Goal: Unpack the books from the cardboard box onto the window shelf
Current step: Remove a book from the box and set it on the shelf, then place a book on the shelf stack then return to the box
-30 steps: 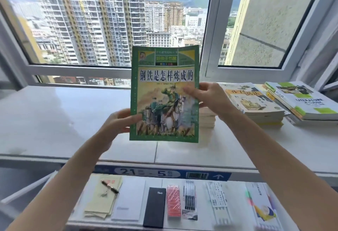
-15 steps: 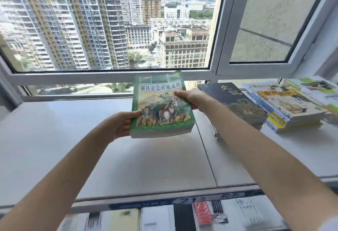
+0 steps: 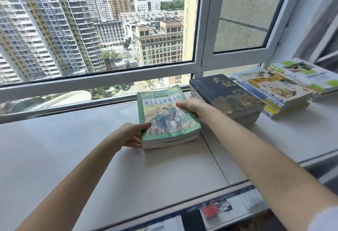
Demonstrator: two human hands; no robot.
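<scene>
A green-covered book [image 3: 165, 115] with a horse rider on its front lies flat on the pale window shelf [image 3: 73, 157], close to the window frame. My left hand [image 3: 130, 134] grips its near left corner, thumb on the cover. My right hand [image 3: 191, 105] holds its right edge, fingers on the cover. Just to the right a dark book [image 3: 225, 95] tops a stack. The cardboard box is out of sight.
Two more stacks of books [image 3: 274, 88] lie at the far right of the shelf, one with green-and-white covers [image 3: 307, 73]. The window frame [image 3: 109, 80] runs along the back. Below the shelf's front edge lies a lower surface with stationery [image 3: 212, 210].
Both hands tipped the green book from upright to flat and lowered it forward onto the shelf beside the dark-book stack. The camera has leaned closer to the window.
</scene>
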